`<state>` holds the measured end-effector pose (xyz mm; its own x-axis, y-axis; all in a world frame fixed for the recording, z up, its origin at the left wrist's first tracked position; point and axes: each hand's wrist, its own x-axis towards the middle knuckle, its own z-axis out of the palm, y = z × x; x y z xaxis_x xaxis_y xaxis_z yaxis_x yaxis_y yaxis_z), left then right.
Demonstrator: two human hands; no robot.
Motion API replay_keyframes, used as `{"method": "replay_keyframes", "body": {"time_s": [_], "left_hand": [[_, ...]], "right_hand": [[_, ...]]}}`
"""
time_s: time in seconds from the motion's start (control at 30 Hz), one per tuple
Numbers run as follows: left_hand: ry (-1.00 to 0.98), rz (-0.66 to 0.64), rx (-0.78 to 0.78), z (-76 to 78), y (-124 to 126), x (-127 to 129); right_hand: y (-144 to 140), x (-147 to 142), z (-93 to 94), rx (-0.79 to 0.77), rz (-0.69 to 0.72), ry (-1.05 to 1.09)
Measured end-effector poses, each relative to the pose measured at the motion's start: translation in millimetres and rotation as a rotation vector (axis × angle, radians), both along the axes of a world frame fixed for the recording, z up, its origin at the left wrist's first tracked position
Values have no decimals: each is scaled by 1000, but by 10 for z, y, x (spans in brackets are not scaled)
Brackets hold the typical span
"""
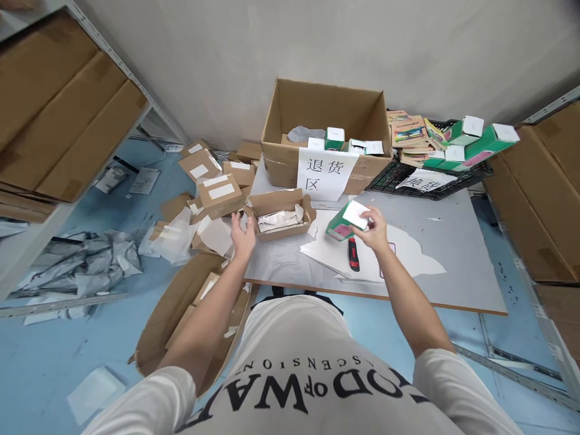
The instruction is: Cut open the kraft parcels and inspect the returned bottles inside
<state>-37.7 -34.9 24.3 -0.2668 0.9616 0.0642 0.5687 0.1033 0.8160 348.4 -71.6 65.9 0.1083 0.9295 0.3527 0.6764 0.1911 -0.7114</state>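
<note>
— Where on the bench (453,254)?
— Opened parcel box (281,214) at left edge, knife (353,254) to its right on paper sheets (408,254).
— Behind those?
— Large carton (324,130) against the wall, crate (408,178) right of it, books (410,136) stacked on top.

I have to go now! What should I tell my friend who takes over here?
Right hand: fingers shut on the green box, held above the white paper on the table.
Left hand: open and empty, beside the opened small carton.
Red cutter lies on the paper under the green box.
Done: small carton is open.
Left: green box not yet set down; more green boxes sit in the big carton.
</note>
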Motion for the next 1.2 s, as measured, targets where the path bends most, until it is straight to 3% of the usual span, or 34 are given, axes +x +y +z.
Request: {"method": "replay_keyframes", "body": {"time_s": [0.03, 0.1, 0.2, 0.27, 0.43, 0.57, 0.73, 0.87, 1.07, 1.2], "left_hand": [[21, 4, 57, 43, -116, 52], [72, -201, 208, 88, -359, 214], [40, -716, 135, 38, -622, 585], [-16, -860, 59, -54, -657, 869], [-101, -823, -138, -299, -368, 1420], [-133, -901, -152, -394, -136, 1629], [-171, -937, -139, -413, -36, 1715], [-176, -923, -113, -390, -38, 1725], [-131, -898, -135, -340, -36, 1733], [-111, -921, -130, -350, -5, 1738]], "right_hand": [[-39, -34, -114, -31, -4, -12], [-106, -103, -317, -71, 11, -17], [-184, -202, -545, -123, 55, -8], [-223, -258, -644, -164, 87, -8], [-280, -347, -732, -239, 101, -36], [-327, -362, -693, -283, 155, -86], [-374, -291, -564, -289, 246, -104], [-285, -247, -367, -269, 339, -245], [-84, -314, -94, -455, 514, -577], [29, -355, 9, -491, 613, -673]]}}
